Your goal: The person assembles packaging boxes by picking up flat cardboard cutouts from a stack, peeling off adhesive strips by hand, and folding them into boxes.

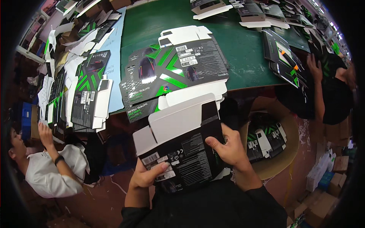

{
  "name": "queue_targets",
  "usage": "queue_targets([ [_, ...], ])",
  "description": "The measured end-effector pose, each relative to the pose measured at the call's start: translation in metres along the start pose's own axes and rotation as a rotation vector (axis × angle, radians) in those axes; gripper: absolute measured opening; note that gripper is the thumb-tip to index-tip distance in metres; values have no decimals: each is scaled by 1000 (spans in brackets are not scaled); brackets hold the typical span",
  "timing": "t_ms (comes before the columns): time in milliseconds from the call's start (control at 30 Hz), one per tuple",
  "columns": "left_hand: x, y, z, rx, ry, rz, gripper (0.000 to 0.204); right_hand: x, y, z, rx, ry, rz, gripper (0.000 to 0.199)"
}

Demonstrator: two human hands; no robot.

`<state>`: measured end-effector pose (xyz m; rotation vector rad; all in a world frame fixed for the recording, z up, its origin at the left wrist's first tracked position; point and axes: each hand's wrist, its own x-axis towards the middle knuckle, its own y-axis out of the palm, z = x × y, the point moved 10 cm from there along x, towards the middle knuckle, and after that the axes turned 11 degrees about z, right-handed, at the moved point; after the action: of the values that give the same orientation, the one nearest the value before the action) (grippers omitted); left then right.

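Note:
Both my hands hold a black cardboard box blank in front of my body, its white inner flaps up toward the table. My left hand grips the lower left edge, thumb lying on the printed face. At the right edge my right hand is closed on the same blank, thumb on the front and fingers out of sight behind. Just beyond, a stack of flat printed box blanks, black and green with a computer mouse pictured, lies at the table's near edge. I cannot tell whether I hold one blank or several.
The green table spreads ahead. A co-worker in white is at the left by more blanks; another person's arm reaches in at right, beside a pile of blanks. A round bin with blanks stands at lower right.

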<state>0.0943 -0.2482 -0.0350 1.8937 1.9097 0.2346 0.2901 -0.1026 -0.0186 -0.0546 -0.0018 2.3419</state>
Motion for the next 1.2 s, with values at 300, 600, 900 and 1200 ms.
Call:
queue_targets([
  [300,40,4,-3,751,408,142,69,7,9,14,-274,-258,321,40],
  [600,31,15,19,439,608,-103,25,-19,-11,-29,-160,-495,-128,25],
  [900,22,19,-4,441,679,-80,17,-19,2,-8,-299,-500,42,47],
  [1200,25,20,-4,474,538,-89,17,-21,4,-4,-242,-347,5,35],
])
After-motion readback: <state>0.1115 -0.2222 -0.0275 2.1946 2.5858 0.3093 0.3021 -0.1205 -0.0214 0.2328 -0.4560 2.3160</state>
